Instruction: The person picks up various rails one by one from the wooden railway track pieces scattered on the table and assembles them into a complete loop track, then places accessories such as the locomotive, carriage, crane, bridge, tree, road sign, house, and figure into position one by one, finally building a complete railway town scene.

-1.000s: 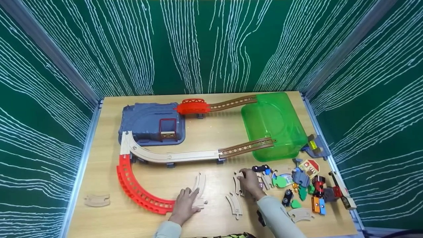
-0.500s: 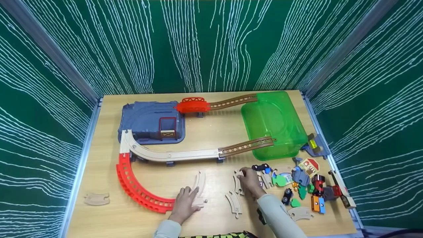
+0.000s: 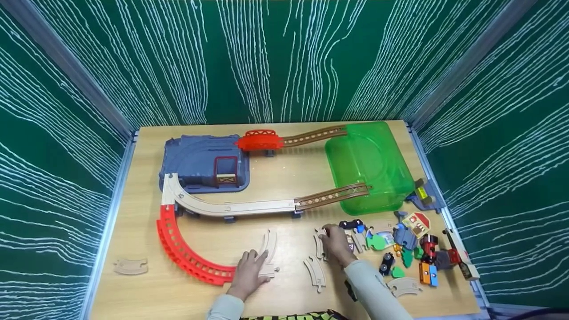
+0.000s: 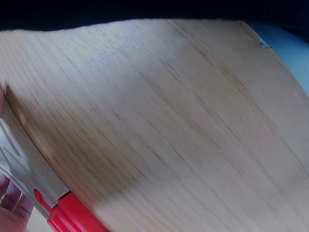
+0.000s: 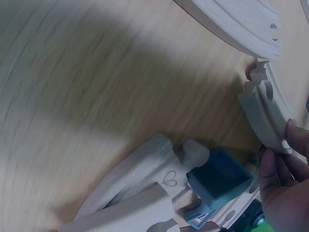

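My left hand lies over a pale wooden track piece near the table's front, its fingers spread across it. In the left wrist view, fingers reach along one side of that wooden track, and its end meets the red curved track. My right hand pinches a short curved wooden track between thumb and fingers. Another curved track piece lies just in front of it. The palm hides part of the left track piece.
A grey tunnel block, red bridge and green tub are linked by raised track. Right of my right hand, toy trains, trees and loose tracks crowd together, with a red engine. A lone track piece lies far left.
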